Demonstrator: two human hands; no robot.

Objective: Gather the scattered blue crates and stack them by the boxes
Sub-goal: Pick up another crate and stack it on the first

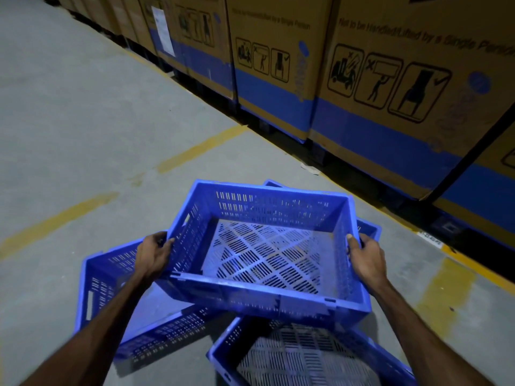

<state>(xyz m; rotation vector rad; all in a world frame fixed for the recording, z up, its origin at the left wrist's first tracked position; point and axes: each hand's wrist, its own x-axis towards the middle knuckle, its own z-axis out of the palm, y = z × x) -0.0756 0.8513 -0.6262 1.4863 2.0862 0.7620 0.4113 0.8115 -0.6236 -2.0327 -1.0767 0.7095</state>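
I hold an empty blue slotted crate point(264, 298) in the air in front of me. My left hand point(153, 253) grips its left wall and my right hand point(365, 259) grips its right wall. Below it on the floor, a second blue crate point(111, 277) lies at the left, partly hidden by my left arm. A third blue crate point(278, 358) sits upright at the bottom of the view. The corner of another blue crate point(367, 228) peeks out behind the held one. The row of tall cardboard boxes point(376, 79) stands along the right.
The grey concrete floor point(83, 121) carries yellow painted lines point(200, 149). The boxes rest on dark pallets point(348, 168) along a yellow border line. A scrap of paper point(309, 168) lies on the floor near the pallets.
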